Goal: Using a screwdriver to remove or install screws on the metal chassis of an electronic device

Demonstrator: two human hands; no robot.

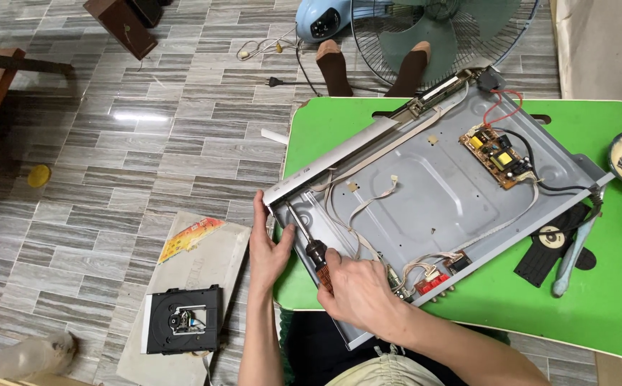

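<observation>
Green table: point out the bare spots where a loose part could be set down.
The green table is bare along its near right edge, below the black disc tray and blue-handled tool, and in a strip at the far left corner beside the metal chassis. It is crowded at the near left, where the left hand and the right hand, holding a screwdriver, work.

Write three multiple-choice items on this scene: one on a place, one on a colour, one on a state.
1. Where is the small brown circuit board?
A. inside the open metal chassis
B. on the tiled floor
C. in the bowl

2. What colour is the table?
A. blue
B. green
C. red

3. What is the right hand doing?
A. resting open
B. holding a cable
C. gripping a screwdriver

Key: 1 A, the board is mounted in the chassis's far corner; 2 B, bright green top; 3 C, fingers wrap the handle while the left hand steadies the chassis's corner.
</observation>
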